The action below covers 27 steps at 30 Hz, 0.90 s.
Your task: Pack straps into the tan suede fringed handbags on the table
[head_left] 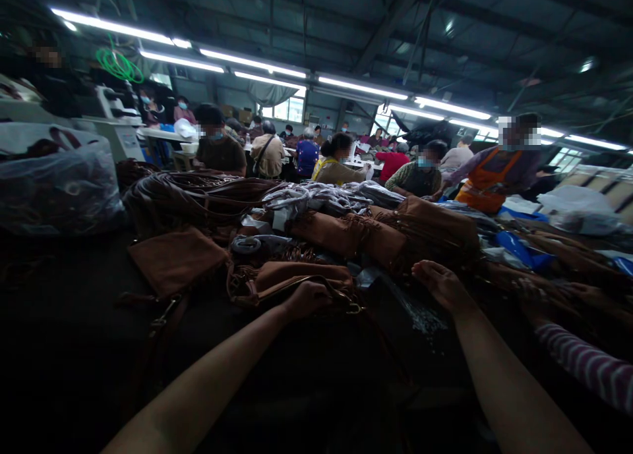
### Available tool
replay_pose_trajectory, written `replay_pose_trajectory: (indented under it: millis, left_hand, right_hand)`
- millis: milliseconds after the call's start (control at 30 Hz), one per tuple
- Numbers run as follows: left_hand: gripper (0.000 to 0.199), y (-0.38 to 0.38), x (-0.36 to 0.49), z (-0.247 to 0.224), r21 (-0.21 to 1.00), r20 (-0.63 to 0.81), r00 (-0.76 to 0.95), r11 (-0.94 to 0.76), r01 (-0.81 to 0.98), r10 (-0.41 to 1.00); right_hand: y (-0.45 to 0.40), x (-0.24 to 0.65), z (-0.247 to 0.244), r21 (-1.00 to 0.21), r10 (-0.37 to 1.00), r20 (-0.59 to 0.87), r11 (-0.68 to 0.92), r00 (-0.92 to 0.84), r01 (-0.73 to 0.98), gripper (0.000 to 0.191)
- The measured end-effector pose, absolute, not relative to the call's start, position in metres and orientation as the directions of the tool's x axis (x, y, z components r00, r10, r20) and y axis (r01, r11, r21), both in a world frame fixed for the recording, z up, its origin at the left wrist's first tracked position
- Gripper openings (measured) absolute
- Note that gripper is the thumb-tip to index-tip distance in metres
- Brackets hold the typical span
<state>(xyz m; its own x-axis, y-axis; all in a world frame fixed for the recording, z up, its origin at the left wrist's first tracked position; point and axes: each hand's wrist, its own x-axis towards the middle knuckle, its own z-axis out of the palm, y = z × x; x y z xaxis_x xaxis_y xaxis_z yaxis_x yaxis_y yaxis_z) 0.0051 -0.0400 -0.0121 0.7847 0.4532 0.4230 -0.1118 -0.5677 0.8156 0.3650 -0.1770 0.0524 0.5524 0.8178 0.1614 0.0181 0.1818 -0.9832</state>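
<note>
A brown handbag [297, 275] with a gold zipper lies in front of me on the dark table. My left hand [307, 300] is at its near edge, fingers curled over the zipped opening. My right hand [441, 284] holds nothing. Its fingers are stretched out and apart from the thumb, close to a stack of brown fringed bags [438, 233]. Between my hands, small clear plastic pieces [422, 319] lie scattered on the table. Left of the handbag rests a flat brown bag [178, 259], with a strap and metal clasp [165, 312] hanging below it.
Brown straps [192, 194] and grey wrapped straps [321, 197] are heaped at the back. A clear plastic sack [59, 180] stands at left. On my right, a co-worker's striped sleeve [583, 365] reaches onto the bags. Several people sit beyond; one in an orange apron [487, 180] stands.
</note>
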Motion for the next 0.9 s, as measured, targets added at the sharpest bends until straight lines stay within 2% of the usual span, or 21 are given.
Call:
replay_pose_trajectory:
  millis: [100, 200, 333, 433, 533, 633, 800, 900]
  left_hand:
    - [0.025, -0.04, 0.004, -0.012, 0.813, 0.424, 0.781, -0.573, -0.105, 0.458]
    - [0.024, -0.042, 0.003, -0.011, 0.801, 0.437, 0.785, -0.587, -0.117, 0.44]
    - [0.026, -0.04, 0.003, -0.013, 0.791, 0.453, 0.789, -0.596, -0.14, 0.416]
    - [0.026, -0.037, 0.002, -0.017, 0.79, 0.443, 0.791, -0.6, -0.122, 0.423]
    - [0.025, -0.035, 0.003, -0.02, 0.792, 0.424, 0.795, -0.603, -0.093, 0.434]
    - [0.024, -0.035, 0.002, -0.022, 0.793, 0.431, 0.785, -0.601, -0.096, 0.444]
    - [0.025, -0.033, 0.001, -0.022, 0.86, 0.389, 0.766, -0.5, -0.102, 0.512]
    - [0.021, -0.029, 0.003, -0.025, 0.907, 0.337, 0.768, -0.407, -0.109, 0.545]
  right_hand:
    - [-0.175, 0.34, 0.066, -0.972, 0.783, 0.233, 0.177, 0.577, 0.153, 0.036]
    - [-0.176, 0.284, 0.073, -0.909, 0.861, 0.224, 0.015, 0.457, 0.416, 0.036]
    - [-0.178, 0.182, 0.054, -0.699, 0.966, 0.148, -0.051, 0.214, 0.713, 0.028]
    - [-0.173, 0.131, 0.028, -0.488, 0.944, 0.197, -0.138, 0.263, 0.862, 0.023]
    - [-0.164, 0.116, 0.014, -0.342, 0.9, 0.247, -0.265, 0.358, 0.902, 0.023]
    - [-0.156, 0.117, 0.012, -0.294, 0.88, 0.263, -0.317, 0.395, 0.902, 0.024]
    - [-0.154, 0.113, 0.012, -0.314, 0.86, 0.275, -0.343, 0.431, 0.885, 0.023]
    - [-0.156, 0.112, 0.007, -0.4, 0.844, 0.288, -0.323, 0.453, 0.857, 0.02]
